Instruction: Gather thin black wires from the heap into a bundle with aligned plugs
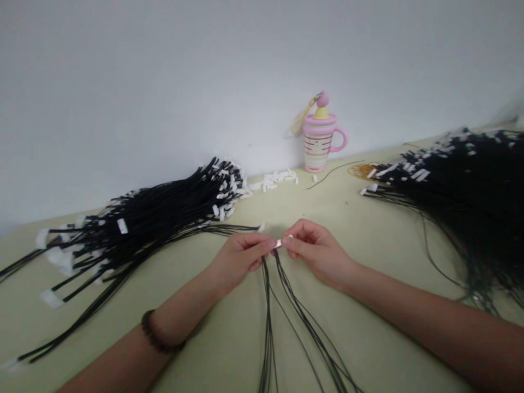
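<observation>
My left hand [240, 257] and my right hand [314, 250] meet at the middle of the table, fingers pinched together. Between the fingertips sits a small white connector [281, 241]. Thin black wires [282, 316] hang from the pinch and run down toward the near edge. My right hand pinches the connector; my left pinches the wire ends just beside it. A dark bead bracelet [153, 333] is on my left wrist.
A large bundle of black wires with white connectors [135, 229] lies at the left. Another black wire heap [462, 185] fills the right. Loose white connectors [274, 179] lie by the wall. A pink striped cup [319, 139] stands at the back on the pale table [229, 338].
</observation>
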`<state>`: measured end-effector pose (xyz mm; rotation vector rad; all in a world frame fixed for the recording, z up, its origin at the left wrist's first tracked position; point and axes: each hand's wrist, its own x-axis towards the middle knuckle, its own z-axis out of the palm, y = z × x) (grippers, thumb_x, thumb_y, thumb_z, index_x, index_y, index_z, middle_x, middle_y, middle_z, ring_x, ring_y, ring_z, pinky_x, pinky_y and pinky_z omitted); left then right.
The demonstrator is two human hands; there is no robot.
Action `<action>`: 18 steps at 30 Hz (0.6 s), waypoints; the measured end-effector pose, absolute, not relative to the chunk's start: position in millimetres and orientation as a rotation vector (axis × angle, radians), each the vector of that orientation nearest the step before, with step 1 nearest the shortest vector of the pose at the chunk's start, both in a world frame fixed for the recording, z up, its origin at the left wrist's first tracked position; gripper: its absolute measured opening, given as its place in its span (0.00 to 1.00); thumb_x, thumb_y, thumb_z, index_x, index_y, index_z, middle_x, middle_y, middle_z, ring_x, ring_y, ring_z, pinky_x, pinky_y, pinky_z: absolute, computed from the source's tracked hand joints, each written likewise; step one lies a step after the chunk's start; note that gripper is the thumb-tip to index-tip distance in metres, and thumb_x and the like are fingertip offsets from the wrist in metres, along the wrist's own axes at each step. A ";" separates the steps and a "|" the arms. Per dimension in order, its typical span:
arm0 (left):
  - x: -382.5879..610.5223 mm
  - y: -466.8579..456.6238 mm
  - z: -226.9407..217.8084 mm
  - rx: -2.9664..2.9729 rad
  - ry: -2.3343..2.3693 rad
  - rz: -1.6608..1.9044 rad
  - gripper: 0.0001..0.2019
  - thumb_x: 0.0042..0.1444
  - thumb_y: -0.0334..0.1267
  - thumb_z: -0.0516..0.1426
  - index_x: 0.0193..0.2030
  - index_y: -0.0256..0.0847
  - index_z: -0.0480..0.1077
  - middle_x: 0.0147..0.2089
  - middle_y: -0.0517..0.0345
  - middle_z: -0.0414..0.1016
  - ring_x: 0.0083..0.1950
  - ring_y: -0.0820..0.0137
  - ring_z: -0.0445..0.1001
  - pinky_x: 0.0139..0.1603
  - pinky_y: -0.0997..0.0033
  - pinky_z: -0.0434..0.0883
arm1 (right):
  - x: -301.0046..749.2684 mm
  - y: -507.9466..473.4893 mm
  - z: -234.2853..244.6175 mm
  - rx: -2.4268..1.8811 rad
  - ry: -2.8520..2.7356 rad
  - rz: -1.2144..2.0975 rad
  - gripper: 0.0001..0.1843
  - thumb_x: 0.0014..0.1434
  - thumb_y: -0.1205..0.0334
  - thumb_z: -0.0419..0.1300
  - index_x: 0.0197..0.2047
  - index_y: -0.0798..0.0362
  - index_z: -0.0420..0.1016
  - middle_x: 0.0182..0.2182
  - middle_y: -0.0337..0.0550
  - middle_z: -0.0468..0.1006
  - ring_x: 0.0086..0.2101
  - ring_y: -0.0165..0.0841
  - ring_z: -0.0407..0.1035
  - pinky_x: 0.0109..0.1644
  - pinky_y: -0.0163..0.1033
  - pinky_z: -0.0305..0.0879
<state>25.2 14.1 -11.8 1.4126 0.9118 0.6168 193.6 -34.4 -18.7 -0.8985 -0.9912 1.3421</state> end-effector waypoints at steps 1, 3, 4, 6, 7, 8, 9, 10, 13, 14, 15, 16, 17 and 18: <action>25.1 13.7 -12.1 1.409 0.907 0.623 0.12 0.49 0.45 0.61 0.27 0.36 0.75 0.20 0.65 0.61 0.19 0.83 0.53 0.19 0.80 0.48 | 193.6 -34.8 -18.3 -0.898 -1.002 1.342 0.15 0.43 0.57 0.70 0.26 0.56 0.70 0.18 0.31 0.69 0.21 0.21 0.60 0.27 0.31 0.54; 24.9 13.3 -12.6 1.401 0.899 0.631 0.12 0.49 0.45 0.61 0.26 0.36 0.75 0.20 0.65 0.61 0.19 0.83 0.53 0.18 0.80 0.48 | 193.4 -35.4 -17.9 -0.887 -1.015 1.347 0.15 0.43 0.57 0.70 0.27 0.56 0.70 0.18 0.32 0.68 0.21 0.21 0.60 0.27 0.31 0.55; 24.9 13.3 -12.9 1.393 0.899 0.638 0.12 0.48 0.45 0.62 0.26 0.36 0.75 0.20 0.65 0.62 0.19 0.83 0.53 0.18 0.80 0.48 | 193.3 -35.5 -18.0 -0.879 -1.014 1.351 0.15 0.42 0.57 0.70 0.28 0.56 0.71 0.18 0.31 0.68 0.21 0.22 0.60 0.27 0.30 0.55; 25.1 13.7 -13.1 1.361 0.904 0.654 0.12 0.48 0.44 0.62 0.25 0.36 0.75 0.20 0.64 0.63 0.19 0.83 0.53 0.18 0.80 0.48 | 193.3 -35.3 -18.5 -0.870 -0.988 1.367 0.15 0.43 0.58 0.69 0.30 0.56 0.70 0.18 0.31 0.68 0.21 0.22 0.60 0.26 0.30 0.55; 25.2 14.0 -13.0 1.337 0.908 0.665 0.11 0.47 0.44 0.62 0.25 0.36 0.74 0.21 0.64 0.64 0.19 0.83 0.53 0.18 0.80 0.48 | 193.4 -35.0 -18.8 -0.876 -0.966 1.385 0.14 0.45 0.57 0.68 0.29 0.56 0.70 0.18 0.32 0.68 0.20 0.22 0.60 0.26 0.31 0.55; 25.3 14.4 -12.8 1.314 0.911 0.675 0.11 0.47 0.44 0.62 0.25 0.36 0.74 0.21 0.63 0.65 0.19 0.83 0.53 0.18 0.80 0.48 | 193.6 -34.7 -18.9 -0.891 -0.947 1.410 0.13 0.46 0.57 0.67 0.28 0.56 0.69 0.19 0.33 0.69 0.20 0.22 0.60 0.24 0.31 0.54; 25.4 14.8 -12.6 1.294 0.911 0.681 0.11 0.47 0.43 0.63 0.25 0.36 0.74 0.21 0.63 0.65 0.19 0.83 0.54 0.17 0.81 0.48 | 193.9 -34.5 -18.9 -0.913 -0.938 1.438 0.13 0.47 0.56 0.65 0.27 0.56 0.69 0.20 0.34 0.70 0.19 0.22 0.60 0.23 0.31 0.53; 25.4 15.2 -12.3 1.280 0.908 0.683 0.11 0.47 0.43 0.63 0.25 0.36 0.74 0.21 0.63 0.65 0.19 0.83 0.54 0.17 0.81 0.48 | 194.2 -34.4 -18.6 -0.940 -0.951 1.460 0.14 0.49 0.55 0.64 0.25 0.56 0.69 0.20 0.36 0.71 0.18 0.22 0.60 0.22 0.31 0.53; 25.3 16.4 -12.2 1.257 0.888 0.674 0.11 0.47 0.42 0.62 0.24 0.36 0.74 0.21 0.62 0.65 0.20 0.83 0.54 0.19 0.81 0.50 | 194.6 -35.9 -15.8 -1.001 -1.135 1.456 0.14 0.50 0.54 0.61 0.25 0.58 0.71 0.19 0.37 0.70 0.19 0.22 0.59 0.22 0.31 0.53; 25.2 16.7 -12.5 1.253 0.883 0.673 0.11 0.48 0.42 0.62 0.24 0.36 0.73 0.20 0.62 0.66 0.20 0.82 0.54 0.19 0.81 0.51 | 194.5 -36.9 -14.7 -1.006 -1.208 1.439 0.14 0.51 0.54 0.61 0.25 0.58 0.72 0.19 0.36 0.68 0.19 0.22 0.59 0.23 0.31 0.54; 25.1 16.8 -12.9 1.251 0.879 0.673 0.11 0.48 0.42 0.62 0.24 0.35 0.73 0.20 0.62 0.66 0.20 0.82 0.55 0.20 0.80 0.51 | 194.2 -37.9 -13.9 -1.006 -1.266 1.426 0.14 0.51 0.54 0.61 0.26 0.58 0.73 0.18 0.36 0.67 0.20 0.22 0.58 0.24 0.31 0.54; 25.0 16.8 -13.4 1.251 0.876 0.676 0.11 0.48 0.42 0.62 0.24 0.35 0.73 0.20 0.61 0.67 0.20 0.82 0.55 0.20 0.80 0.51 | 193.8 -38.8 -13.5 -1.003 -1.303 1.421 0.13 0.51 0.54 0.62 0.26 0.58 0.73 0.18 0.35 0.67 0.20 0.22 0.58 0.24 0.31 0.54; 25.0 16.6 -13.9 1.257 0.871 0.680 0.11 0.48 0.42 0.62 0.24 0.35 0.73 0.20 0.62 0.67 0.20 0.82 0.54 0.20 0.80 0.51 | 193.3 -39.6 -13.7 -0.998 -1.322 1.420 0.13 0.51 0.54 0.62 0.26 0.57 0.73 0.17 0.34 0.66 0.20 0.22 0.58 0.24 0.31 0.53; 25.0 16.2 -14.2 1.268 0.864 0.683 0.11 0.48 0.42 0.62 0.24 0.35 0.73 0.20 0.62 0.66 0.19 0.82 0.54 0.19 0.80 0.50 | 192.9 -40.2 -14.5 -0.997 -1.333 1.419 0.14 0.50 0.53 0.62 0.26 0.57 0.72 0.17 0.34 0.65 0.19 0.22 0.57 0.23 0.31 0.52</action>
